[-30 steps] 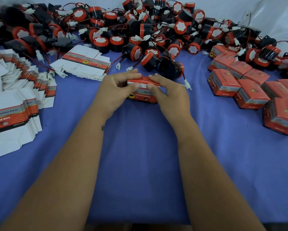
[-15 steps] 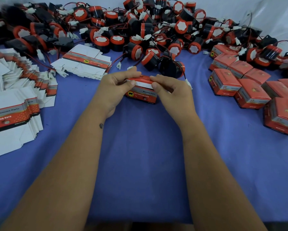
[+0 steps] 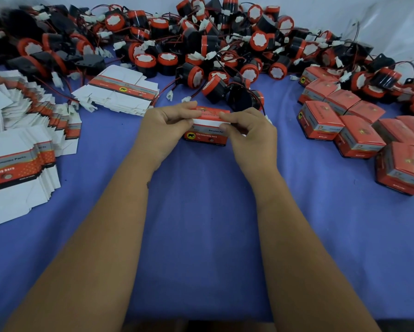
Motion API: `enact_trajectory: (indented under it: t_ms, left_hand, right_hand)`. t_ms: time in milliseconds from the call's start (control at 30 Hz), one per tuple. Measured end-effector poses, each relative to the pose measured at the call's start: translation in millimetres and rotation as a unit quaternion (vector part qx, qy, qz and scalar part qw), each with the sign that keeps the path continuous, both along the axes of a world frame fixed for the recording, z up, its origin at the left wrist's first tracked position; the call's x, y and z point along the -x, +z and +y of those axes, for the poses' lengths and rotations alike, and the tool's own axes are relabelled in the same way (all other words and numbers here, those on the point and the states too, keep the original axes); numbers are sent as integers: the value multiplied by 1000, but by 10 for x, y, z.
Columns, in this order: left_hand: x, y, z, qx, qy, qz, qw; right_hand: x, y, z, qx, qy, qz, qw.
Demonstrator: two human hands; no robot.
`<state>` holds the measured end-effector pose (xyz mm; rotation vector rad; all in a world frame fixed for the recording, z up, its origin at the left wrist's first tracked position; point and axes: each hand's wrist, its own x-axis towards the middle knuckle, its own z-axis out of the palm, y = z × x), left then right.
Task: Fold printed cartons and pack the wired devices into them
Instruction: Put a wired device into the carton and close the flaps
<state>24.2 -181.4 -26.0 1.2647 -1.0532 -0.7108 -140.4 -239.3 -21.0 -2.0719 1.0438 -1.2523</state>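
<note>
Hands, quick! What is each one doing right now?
Left hand: fingers pinch the top flap of the carton.
Right hand: fingers pinch the same carton's flap from the other side.

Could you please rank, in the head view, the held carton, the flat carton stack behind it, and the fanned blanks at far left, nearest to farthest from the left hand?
1. Held carton: gripped in the left hand, centre.
2. Flat carton stack: behind the hand, to the left.
3. Fanned blanks: far left edge.

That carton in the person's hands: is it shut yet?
Not quite. The carton stands folded up, but both hands pinch its top flap, whose white edge is not tucked in.
</note>
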Motion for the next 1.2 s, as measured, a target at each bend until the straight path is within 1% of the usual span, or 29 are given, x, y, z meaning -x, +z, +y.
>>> enact_trajectory:
  t_ms: [233, 300, 333, 433, 467, 500, 567, 600, 700, 767, 900, 1000, 1133, 1200]
  left_hand:
    - [22, -4, -19, 0, 9, -23, 1000]
    - [21, -5, -8, -6, 11, -45, 999]
    - [22, -7, 0, -6, 14, -72, 997]
    - [54, -14, 13, -6, 26, -211, 977]
    - [73, -21, 8, -5, 30, -240, 970]
    - [96, -20, 2, -3, 39, -248, 968]
    - [146, -13, -8, 7, 69, -234, 970]
    - [165, -13, -16, 10, 86, -226, 970]
    - [198, -21, -45, 4, 116, -220, 969]
    - [203, -22, -53, 0, 121, -231, 965]
    - [198, -25, -51, 2, 115, -258, 959]
    - [208, -16, -48, 4, 110, -253, 961]
    - [207, -26, -56, -2, 110, -251, 962]
    - [201, -26, -52, -7, 105, -235, 966]
  right_hand:
    - [48, 5, -28, -41, 6, -13, 999]
    - [45, 0, -23, -33, 2, -9, 999]
    - [41, -1, -22, -21, 1, -7, 1000]
    - [33, -2, -15, 10, -8, -6, 1000]
    - [31, 1, -11, 13, -10, -5, 1000]
    - [26, 3, -7, 15, -12, -4, 1000]
    - [2, 7, 7, 11, -16, -11, 1000]
    - [-16, 6, 9, -7, -21, -25, 999]
    - [-57, 8, -8, -116, -47, -91, 988]
    - [-53, 3, -34, -154, -43, -104, 982]
    - [-57, 13, -22, -157, -29, -115, 980]
    - [-74, 12, -6, -137, -37, -107, 984]
    - [-41, 13, -19, -142, -27, -102, 984]
    - [-20, 14, -18, -141, -19, -100, 985]
